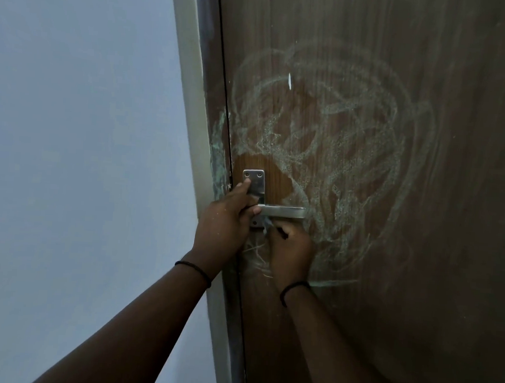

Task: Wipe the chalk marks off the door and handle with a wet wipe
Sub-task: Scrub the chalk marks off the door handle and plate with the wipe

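Gripping the shiny silver metal handle [282, 211] near the brown wooden door [423, 203] edge, left hand [228, 216] fingers [251, 209] curl shut; right hand [290, 250] pinches a small white wet wipe [267, 223].

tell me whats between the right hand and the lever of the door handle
In the head view, a bunched wet wipe sits between the right hand and the underside of the lever, near the plate.

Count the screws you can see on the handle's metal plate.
2 in plain view, side by side at the top of the plate: one left, one right. The left hand covers the plate's lower part, so more may be hidden.
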`<state>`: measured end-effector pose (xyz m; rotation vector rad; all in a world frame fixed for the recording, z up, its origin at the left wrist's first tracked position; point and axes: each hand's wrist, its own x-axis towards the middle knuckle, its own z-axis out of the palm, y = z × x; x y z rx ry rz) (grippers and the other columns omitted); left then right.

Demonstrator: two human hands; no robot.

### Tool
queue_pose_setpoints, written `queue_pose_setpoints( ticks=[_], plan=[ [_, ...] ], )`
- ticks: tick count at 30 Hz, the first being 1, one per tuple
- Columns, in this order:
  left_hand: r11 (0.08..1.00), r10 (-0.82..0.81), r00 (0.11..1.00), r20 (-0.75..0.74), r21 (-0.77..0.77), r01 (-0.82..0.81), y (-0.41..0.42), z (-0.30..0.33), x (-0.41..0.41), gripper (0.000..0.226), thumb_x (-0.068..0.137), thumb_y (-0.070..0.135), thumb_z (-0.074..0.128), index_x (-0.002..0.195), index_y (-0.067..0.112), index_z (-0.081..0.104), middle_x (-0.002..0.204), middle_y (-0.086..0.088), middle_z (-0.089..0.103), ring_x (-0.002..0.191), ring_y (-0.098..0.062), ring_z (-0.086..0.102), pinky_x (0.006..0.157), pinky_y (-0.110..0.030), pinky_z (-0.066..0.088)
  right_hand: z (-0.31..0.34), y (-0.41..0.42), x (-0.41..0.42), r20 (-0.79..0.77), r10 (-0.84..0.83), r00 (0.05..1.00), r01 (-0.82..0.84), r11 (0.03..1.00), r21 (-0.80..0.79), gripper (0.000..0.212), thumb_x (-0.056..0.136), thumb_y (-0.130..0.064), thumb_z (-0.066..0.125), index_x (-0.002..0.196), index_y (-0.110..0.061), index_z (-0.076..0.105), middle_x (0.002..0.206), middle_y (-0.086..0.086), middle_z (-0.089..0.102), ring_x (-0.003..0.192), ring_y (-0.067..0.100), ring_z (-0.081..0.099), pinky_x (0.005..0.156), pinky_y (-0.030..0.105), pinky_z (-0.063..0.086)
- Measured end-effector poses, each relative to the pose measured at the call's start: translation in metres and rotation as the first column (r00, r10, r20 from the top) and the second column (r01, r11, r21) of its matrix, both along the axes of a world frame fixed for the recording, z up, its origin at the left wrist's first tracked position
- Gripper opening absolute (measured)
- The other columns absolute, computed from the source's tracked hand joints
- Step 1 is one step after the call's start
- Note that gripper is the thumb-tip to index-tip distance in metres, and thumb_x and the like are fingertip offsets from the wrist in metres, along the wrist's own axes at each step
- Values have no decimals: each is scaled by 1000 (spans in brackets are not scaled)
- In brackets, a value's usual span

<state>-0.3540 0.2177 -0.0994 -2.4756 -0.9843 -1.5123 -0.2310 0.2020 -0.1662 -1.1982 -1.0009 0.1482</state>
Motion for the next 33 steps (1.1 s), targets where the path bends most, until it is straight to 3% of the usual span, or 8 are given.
queue_pose_setpoints(
  ticks=[5,8,14,18,22,25,29,33],
  plan=[
    [997,-1,999,45,-74,5,-4,4,1,17,87,14,71,102,8,75,141,-7,55,112,-27,66,96,-35,53,21,-40,36,-270,-147,952,182,977,112,20,87,-13,69,104,-24,71,84,-11,72,79,5,68,65,20,56],
    [991,18,998,66,-134,-9,-9,5,4,13,86,15,72,98,8,74,145,-9,50,106,-30,68,90,-32,53,82,-41,37,8,-139,990,132,957,260,16,84,-18,71,96,-28,73,74,-23,66,71,-7,64,61,8,50],
    [975,37,996,81,-221,-18,-9,9,3,22,88,17,70,109,12,75,142,-17,52,119,-28,62,93,-25,45,129,-5,14,652,-68,755,300,920,-251,11,80,-12,68,69,-11,70,74,7,69,67,18,61,59,28,51],
    [970,28,994,108,-245,0,-8,8,4,19,87,18,70,104,15,76,136,-14,58,121,-23,61,92,-22,44,119,1,18,540,-35,841,249,911,-329,22,83,-7,61,64,-17,66,76,6,70,69,18,64,57,26,47],
    [977,23,987,162,-212,12,-5,5,5,14,87,18,71,99,15,77,123,-10,69,110,-20,66,84,-19,45,129,-2,6,409,-190,892,169,982,87,21,80,1,59,72,-14,71,71,-2,68,61,8,58,52,23,46],
    [981,13,986,164,-194,19,-4,3,6,15,89,15,67,101,15,77,107,-6,75,98,-22,69,81,-23,51,131,3,-3,629,-181,756,169,982,78,25,81,1,57,90,-12,76,94,8,68,83,20,61,72,32,52],
    [985,-7,984,178,-169,38,-2,0,5,19,90,15,65,107,19,74,98,0,76,84,-18,70,74,-28,54,146,8,-6,927,-83,365,268,963,-20,20,80,-12,64,96,-14,75,100,7,66,92,24,58,80,36,50],
    [979,10,976,218,-200,35,2,-1,7,14,88,22,69,99,18,76,111,-4,74,94,-20,69,79,-24,50,151,1,8,872,-76,483,244,969,-51,23,85,-10,64,104,-15,75,104,10,69,91,26,64,80,33,52]
  ],
)
